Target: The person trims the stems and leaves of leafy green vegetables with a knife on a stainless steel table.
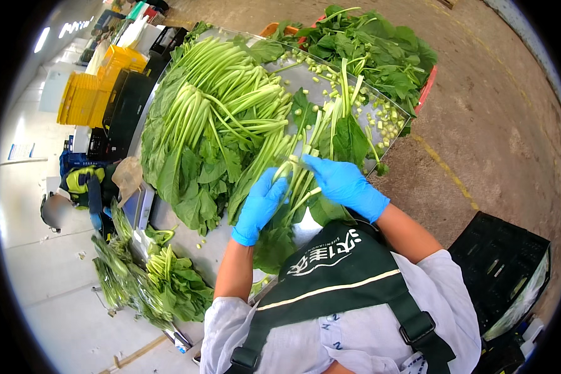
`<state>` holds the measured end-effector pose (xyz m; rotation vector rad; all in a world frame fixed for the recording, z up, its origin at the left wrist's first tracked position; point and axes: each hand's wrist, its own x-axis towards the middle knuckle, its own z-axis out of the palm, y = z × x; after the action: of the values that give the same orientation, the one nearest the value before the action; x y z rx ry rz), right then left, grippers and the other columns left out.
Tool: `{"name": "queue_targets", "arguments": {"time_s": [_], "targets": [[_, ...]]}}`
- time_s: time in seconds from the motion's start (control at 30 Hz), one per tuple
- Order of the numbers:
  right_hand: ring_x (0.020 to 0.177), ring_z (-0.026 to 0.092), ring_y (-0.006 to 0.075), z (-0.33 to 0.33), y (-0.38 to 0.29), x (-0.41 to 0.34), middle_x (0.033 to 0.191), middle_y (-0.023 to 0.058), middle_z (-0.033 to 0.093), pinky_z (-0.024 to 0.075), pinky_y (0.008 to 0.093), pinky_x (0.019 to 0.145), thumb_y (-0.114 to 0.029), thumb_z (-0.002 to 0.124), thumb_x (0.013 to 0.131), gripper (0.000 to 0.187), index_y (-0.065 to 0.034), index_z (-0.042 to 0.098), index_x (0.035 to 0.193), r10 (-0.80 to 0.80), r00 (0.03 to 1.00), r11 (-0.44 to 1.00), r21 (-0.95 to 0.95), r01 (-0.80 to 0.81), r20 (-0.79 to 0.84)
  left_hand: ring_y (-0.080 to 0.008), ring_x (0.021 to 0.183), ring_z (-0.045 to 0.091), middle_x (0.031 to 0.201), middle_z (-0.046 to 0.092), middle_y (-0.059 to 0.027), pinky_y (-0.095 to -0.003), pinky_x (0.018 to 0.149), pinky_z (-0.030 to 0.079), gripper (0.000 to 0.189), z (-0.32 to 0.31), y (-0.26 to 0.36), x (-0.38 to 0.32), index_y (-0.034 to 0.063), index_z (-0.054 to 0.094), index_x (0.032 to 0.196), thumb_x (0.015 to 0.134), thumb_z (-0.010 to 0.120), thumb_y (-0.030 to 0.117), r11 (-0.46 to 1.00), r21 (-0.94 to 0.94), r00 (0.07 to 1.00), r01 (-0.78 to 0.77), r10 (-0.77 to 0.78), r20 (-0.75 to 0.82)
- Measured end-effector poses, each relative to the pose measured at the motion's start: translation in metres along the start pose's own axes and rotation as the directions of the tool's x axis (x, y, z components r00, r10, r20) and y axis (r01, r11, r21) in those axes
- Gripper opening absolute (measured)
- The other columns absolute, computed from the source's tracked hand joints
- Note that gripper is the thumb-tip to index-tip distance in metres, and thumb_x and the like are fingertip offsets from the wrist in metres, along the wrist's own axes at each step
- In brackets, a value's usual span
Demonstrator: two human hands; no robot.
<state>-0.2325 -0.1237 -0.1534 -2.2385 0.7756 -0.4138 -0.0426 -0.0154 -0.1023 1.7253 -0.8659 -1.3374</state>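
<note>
My left hand (264, 203), in a blue glove, grips a bunch of leafy green vegetables by the pale stalks (285, 169), and the leaves hang below it. Close against the stalk ends, my right hand (343, 182), also gloved, holds a thin dark blade, seemingly a small knife (304, 163); its handle is hidden in the fingers. Loose stalks and leaves (350, 140) lie just beyond the right hand. To the left, a big heap of greens (215, 107) is piled with its stalks pointing right. Cut stalk ends (388, 117) are scattered over the metal table (308, 86).
A red crate (425, 89) heaped with leaves adjoins the table's far right edge. Bagged greens (131, 280) and a scale (142, 203) are at the left, near a person in a hi-vis vest (82, 182). Yellow crates (82, 98) stand behind. A black crate (500, 262) sits at right.
</note>
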Motion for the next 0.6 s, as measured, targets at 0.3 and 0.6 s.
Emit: {"name": "queue_targets", "arguments": {"time_s": [0.3, 0.6], "targets": [[0.056, 0.054, 0.0075, -0.002, 0.0, 0.003, 0.073, 0.0025, 0.06, 0.0467, 0.0244, 0.05, -0.04, 0.059, 0.093, 0.039, -0.009, 0.063, 0.116, 0.299, 0.909, 0.504, 0.76, -0.41, 0.292, -0.0089, 0.062, 0.056, 0.088, 0.06, -0.0021, -0.0222, 0.057, 0.046, 0.022, 0.004, 0.005, -0.005, 0.0033, 0.055, 0.107, 0.088, 0.065, 0.008, 0.998, 0.009, 0.984, -0.068, 0.069, -0.165], [0.05, 0.054, 0.0094, 0.015, 0.013, 0.003, 0.066, 0.0028, 0.058, 0.0455, 0.0257, 0.048, -0.04, 0.06, 0.093, 0.039, -0.0048, 0.065, 0.108, 0.344, 0.899, 0.518, 0.743, -0.424, 0.273, -0.0352, 0.09, 0.059, 0.104, 0.061, -0.0129, -0.0404, 0.076, 0.051, 0.032, -0.015, -0.039, 0.088, 0.0132, 0.062, 0.114, 0.082, 0.063, 0.011, 0.35, 0.932, 0.884, -0.091, 0.459, -0.086]]}}
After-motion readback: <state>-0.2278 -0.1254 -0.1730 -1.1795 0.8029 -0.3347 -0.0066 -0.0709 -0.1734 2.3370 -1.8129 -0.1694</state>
